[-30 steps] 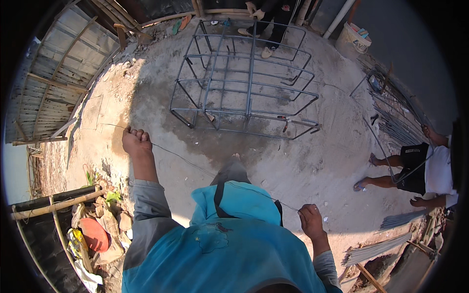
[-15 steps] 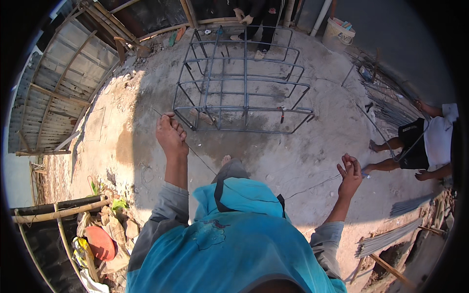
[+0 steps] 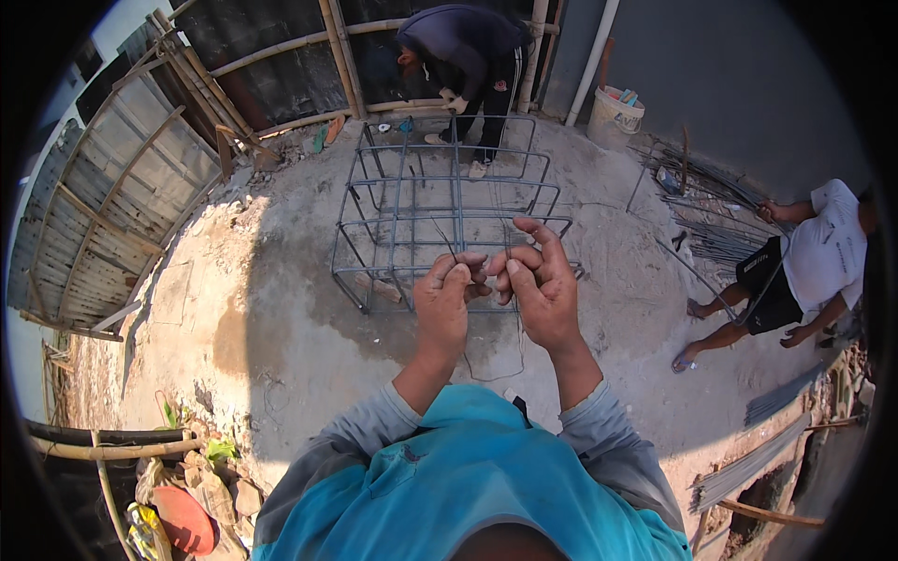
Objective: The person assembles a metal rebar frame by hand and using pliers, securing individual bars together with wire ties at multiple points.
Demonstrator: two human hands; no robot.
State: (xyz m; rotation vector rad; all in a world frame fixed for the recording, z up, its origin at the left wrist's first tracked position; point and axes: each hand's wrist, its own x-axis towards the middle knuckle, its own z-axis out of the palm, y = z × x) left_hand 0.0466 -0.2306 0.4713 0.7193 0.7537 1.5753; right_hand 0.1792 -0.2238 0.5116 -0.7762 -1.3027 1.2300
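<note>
Close together in front of my chest are my two hands, each pinching a thin piece of tie wire (image 3: 521,351). The wire hangs in a loose loop below them, and short ends stick up past the fingers. My left hand (image 3: 441,304) is closed with thumb against fingers. My right hand (image 3: 544,294) grips with thumb and fingertips, one finger raised. Beyond them a rebar cage (image 3: 402,187) of long bars and rectangular hoops rests on the concrete ground. My hands hide part of its near side; I cannot tell whether the wire touches it.
A bent-over person (image 3: 468,51) with gloves works at the cage's far end. Another person (image 3: 823,248) at right holds a bent bar. A white bucket (image 3: 615,120), loose rebar (image 3: 716,224), a corrugated sheet panel (image 3: 103,206) and a red disc-like object (image 3: 182,519) surround the area.
My hands have come together from wide apart, and the stretched wire now sags in a loop. My view has tilted up, showing more of the person at the far end.
</note>
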